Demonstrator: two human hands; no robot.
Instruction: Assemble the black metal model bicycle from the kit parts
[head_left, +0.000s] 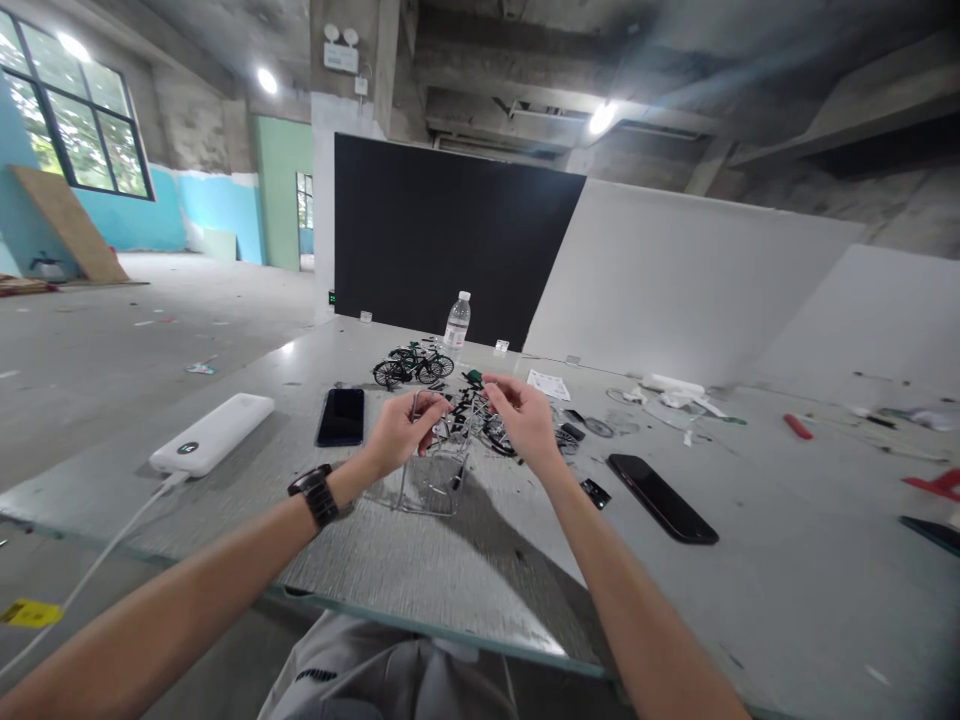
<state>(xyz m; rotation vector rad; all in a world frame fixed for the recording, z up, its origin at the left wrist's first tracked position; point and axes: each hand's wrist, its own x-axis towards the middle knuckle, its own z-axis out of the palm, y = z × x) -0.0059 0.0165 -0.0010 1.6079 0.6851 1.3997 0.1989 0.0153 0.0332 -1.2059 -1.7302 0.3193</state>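
My left hand (401, 432), with a black watch on its wrist, is raised over the grey table (750, 570). Its fingers pinch a small thin metal part (420, 403). My right hand (525, 415) is held level with it, fingers curled in a pinch on something too small to make out. Between and behind the hands lies a heap of small black and green model parts (480, 425). A clear plastic tray (431, 485) sits on the table just below my left hand. A finished small model bicycle (412, 365) stands farther back.
A white power bank (212, 433) with a cable lies at the left, a black phone (341, 416) beside it. Another black phone (662, 497) lies to the right. A water bottle (457, 321) stands at the back. Paper, white bits and a red tool (797, 427) are scattered at the right.
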